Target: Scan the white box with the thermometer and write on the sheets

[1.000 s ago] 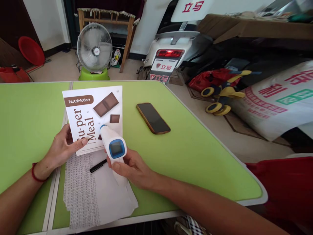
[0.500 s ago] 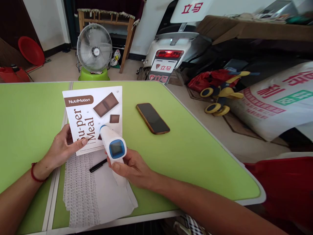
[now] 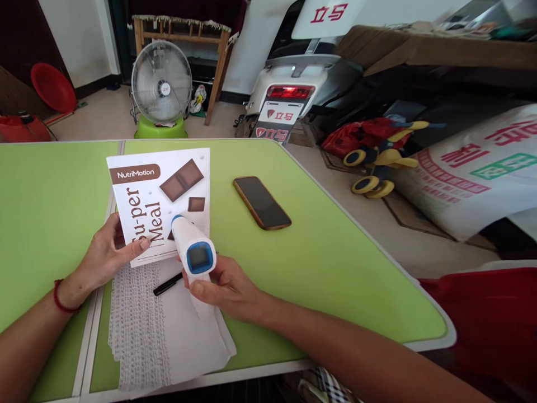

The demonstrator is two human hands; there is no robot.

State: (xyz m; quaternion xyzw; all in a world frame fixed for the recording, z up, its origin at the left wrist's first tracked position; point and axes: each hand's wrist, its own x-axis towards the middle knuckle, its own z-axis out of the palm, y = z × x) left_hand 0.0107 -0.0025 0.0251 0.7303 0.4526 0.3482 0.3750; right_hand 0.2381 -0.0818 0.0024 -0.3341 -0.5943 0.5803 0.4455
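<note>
My left hand [image 3: 111, 246] grips the lower left edge of a white box [image 3: 188, 168] printed "NutriMotion Su-per Meal", thumb across its front. The box is held up, its printed face toward me. In my right hand [image 3: 229, 288] is a white infrared thermometer [image 3: 188, 235], held by its handle. Its blue-framed screen faces me, looking dark, and its front end points at the box, overlapping it in view; whether they touch I cannot tell. Beneath both lie handwritten paper sheets [image 3: 142, 341] and a black pen [image 3: 168, 284], partly hidden by the thermometer.
A phone [image 3: 262, 202] lies on the green table [image 3: 335, 280], right of the box. Past the table stand a fan [image 3: 161, 84] on a green stool and a white scooter [image 3: 289, 78]. At right are a child's tricycle [image 3: 380, 162], a large sack [image 3: 465, 173] and a red chair [image 3: 482, 319].
My right hand and the thermometer have shifted very slightly left. The box and my left hand hold almost the same place.
</note>
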